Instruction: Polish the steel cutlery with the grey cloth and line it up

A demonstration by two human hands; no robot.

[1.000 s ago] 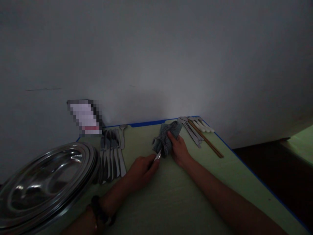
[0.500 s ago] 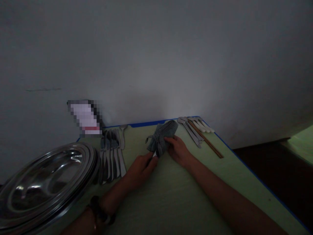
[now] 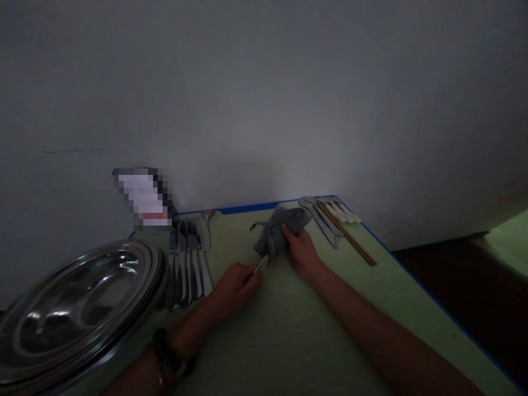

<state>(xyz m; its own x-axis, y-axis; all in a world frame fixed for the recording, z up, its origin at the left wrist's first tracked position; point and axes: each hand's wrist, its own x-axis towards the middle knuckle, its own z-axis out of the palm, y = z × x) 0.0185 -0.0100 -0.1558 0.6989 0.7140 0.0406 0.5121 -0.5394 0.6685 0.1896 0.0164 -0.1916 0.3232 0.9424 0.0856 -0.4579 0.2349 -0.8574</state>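
My left hand (image 3: 237, 289) is closed around the handle of a piece of cutlery (image 3: 262, 264). Only a short pale stretch of it shows, and its far end is hidden in a grey checked cloth (image 3: 272, 234). My right hand (image 3: 303, 254) grips this cloth from the right, thumb on top, folding it about the hidden end. A small loop of the cloth sticks out to the left. Both hands are over the middle of the pale green table (image 3: 297, 341).
Stacked steel plates (image 3: 154, 275) stand at left, beside a row of several table knives (image 3: 193, 269) and one spoon (image 3: 207, 228). Metal spoons (image 3: 324, 223), wooden chopsticks (image 3: 350, 236) and white-handled cutlery (image 3: 342, 212) lie at right. A blurred-out device (image 3: 142, 195) leans against the wall (image 3: 264, 99).
The cloth and my right hand have slid slightly right, away from my left hand. More of the cutlery handle shows between them.
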